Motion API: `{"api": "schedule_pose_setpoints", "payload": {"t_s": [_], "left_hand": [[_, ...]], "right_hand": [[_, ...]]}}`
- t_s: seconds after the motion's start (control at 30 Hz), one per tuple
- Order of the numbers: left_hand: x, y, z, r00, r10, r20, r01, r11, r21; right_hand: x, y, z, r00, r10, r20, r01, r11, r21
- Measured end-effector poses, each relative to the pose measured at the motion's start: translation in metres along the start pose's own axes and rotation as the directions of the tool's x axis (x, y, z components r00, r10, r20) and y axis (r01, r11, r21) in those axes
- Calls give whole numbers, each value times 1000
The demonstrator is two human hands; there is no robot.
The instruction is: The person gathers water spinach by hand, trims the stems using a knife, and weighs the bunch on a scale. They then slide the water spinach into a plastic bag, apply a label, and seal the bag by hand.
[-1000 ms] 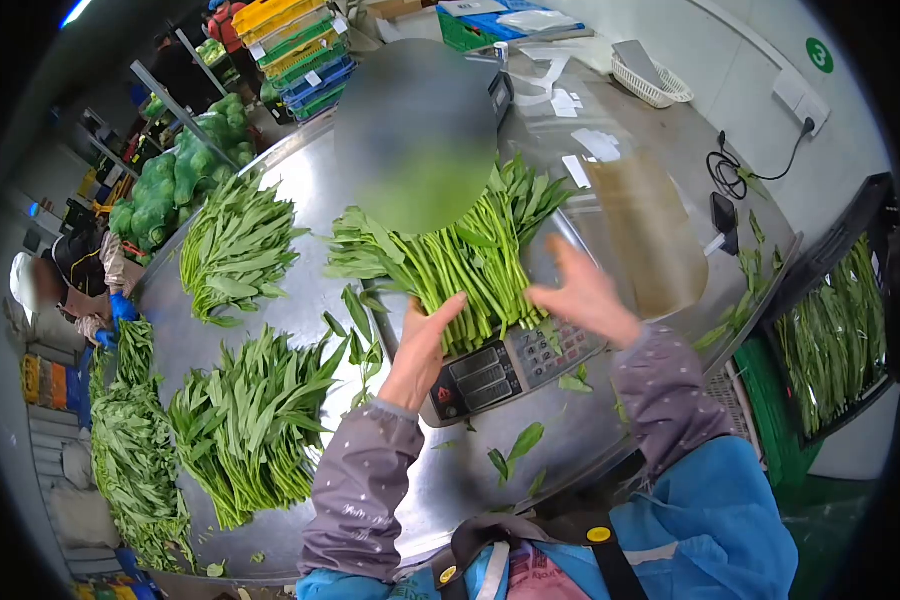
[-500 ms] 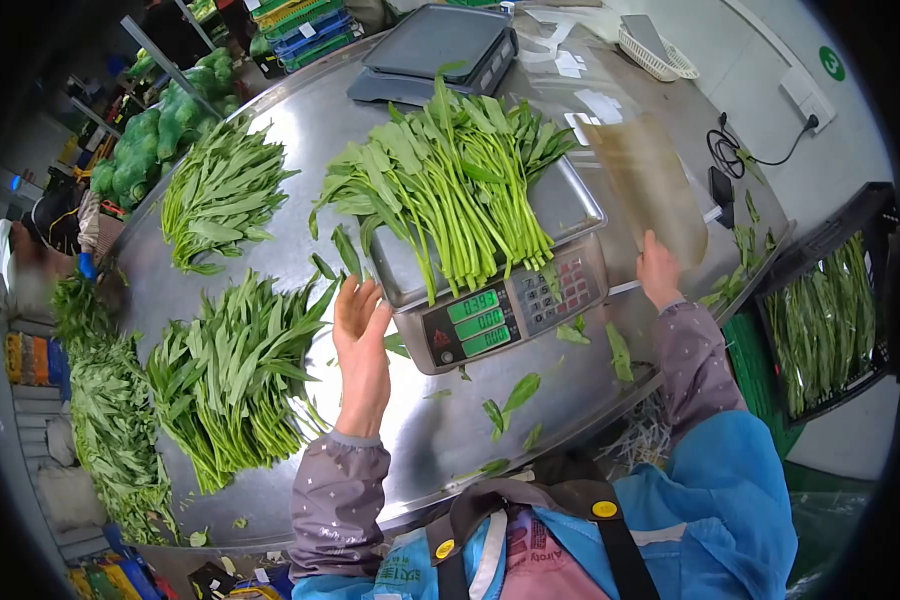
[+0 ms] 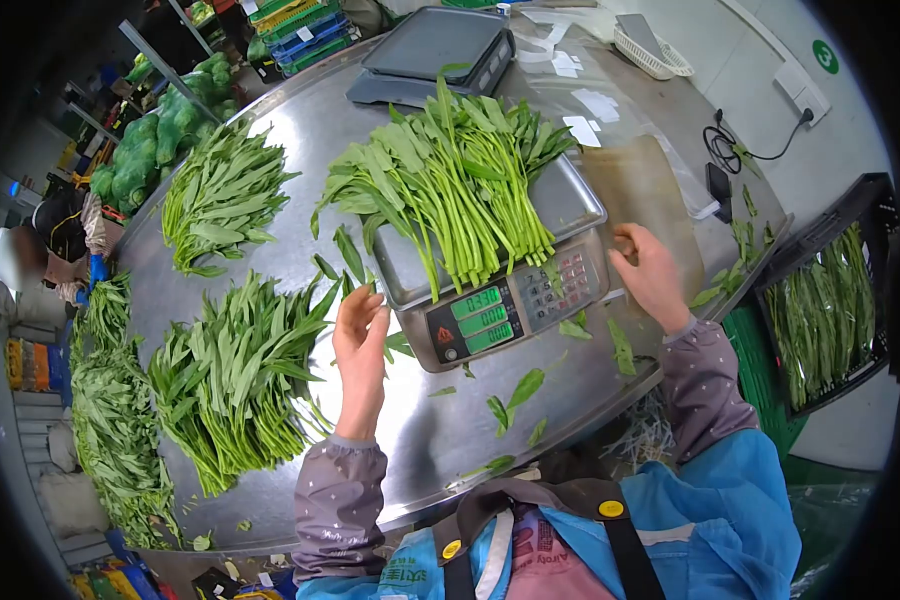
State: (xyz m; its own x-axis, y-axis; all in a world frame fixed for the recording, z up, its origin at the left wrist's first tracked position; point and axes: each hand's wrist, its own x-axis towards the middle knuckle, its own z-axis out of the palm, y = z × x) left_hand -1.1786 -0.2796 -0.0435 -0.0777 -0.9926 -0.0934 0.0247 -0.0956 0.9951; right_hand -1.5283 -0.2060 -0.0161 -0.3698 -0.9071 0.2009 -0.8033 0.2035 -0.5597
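A bunch of leafy green-stemmed vegetables, like water spinach (image 3: 460,200), lies on the metal pan of a digital scale (image 3: 480,325), its cut stems toward me. The green display is lit. My left hand (image 3: 361,330) is beside the scale's left edge, fingers loosely bent and apart, holding nothing. Close to the scale's right edge, my right hand (image 3: 654,277) has its thumb and fingers apart with nothing visible between them. Beyond it a brownish sheet (image 3: 645,190) lies on the table, partly blurred. Left of the scale rest another bunch (image 3: 235,375) and a farther bunch (image 3: 225,195).
A second scale (image 3: 435,50) stands at the back of the metal table (image 3: 410,455). Loose leaves (image 3: 515,395) are scattered in front. A black crate (image 3: 825,310) of wrapped greens sits at right. More greens (image 3: 120,430) are piled at left, near another person (image 3: 80,235).
My right hand has let go of the brownish sheet, which has dropped flatter, and moved toward the scale. My left hand barely shifted. The scale's top reading has changed.
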Motion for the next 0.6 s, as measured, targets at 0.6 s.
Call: {"api": "schedule_pose_setpoints", "payload": {"t_s": [0.6], "left_hand": [[62, 19, 8, 972, 232, 34, -234, 949, 213]], "right_hand": [[43, -103, 97, 665, -732, 151, 746, 660, -86]]}}
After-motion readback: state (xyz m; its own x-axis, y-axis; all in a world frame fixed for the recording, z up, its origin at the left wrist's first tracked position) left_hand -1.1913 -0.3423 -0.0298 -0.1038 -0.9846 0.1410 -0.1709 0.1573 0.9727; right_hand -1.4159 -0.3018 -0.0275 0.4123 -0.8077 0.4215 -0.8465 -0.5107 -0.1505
